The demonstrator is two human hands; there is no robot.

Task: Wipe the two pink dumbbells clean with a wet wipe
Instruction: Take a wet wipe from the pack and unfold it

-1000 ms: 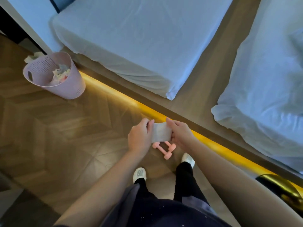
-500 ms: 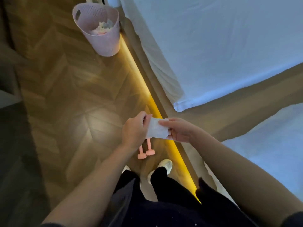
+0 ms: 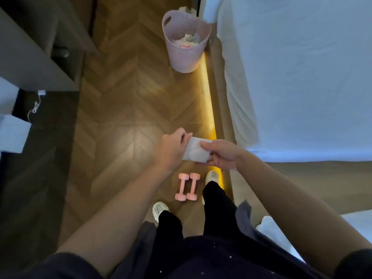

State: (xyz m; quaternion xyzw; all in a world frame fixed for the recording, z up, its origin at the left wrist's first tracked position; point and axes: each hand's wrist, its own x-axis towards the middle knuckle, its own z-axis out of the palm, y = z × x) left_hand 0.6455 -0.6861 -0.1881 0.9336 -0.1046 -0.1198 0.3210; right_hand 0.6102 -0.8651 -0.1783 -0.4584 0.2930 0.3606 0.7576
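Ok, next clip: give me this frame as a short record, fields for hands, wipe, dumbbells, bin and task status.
left hand: pinching the left edge of the wet wipe
right hand: pinching the right edge
wet wipe: white, stretched between both hands, above the floor
pink dumbbells: two, side by side on the wood floor, between the feet, untouched
pink basket: upright beside the bed, crumpled scraps inside
task status: wiping not yet begun
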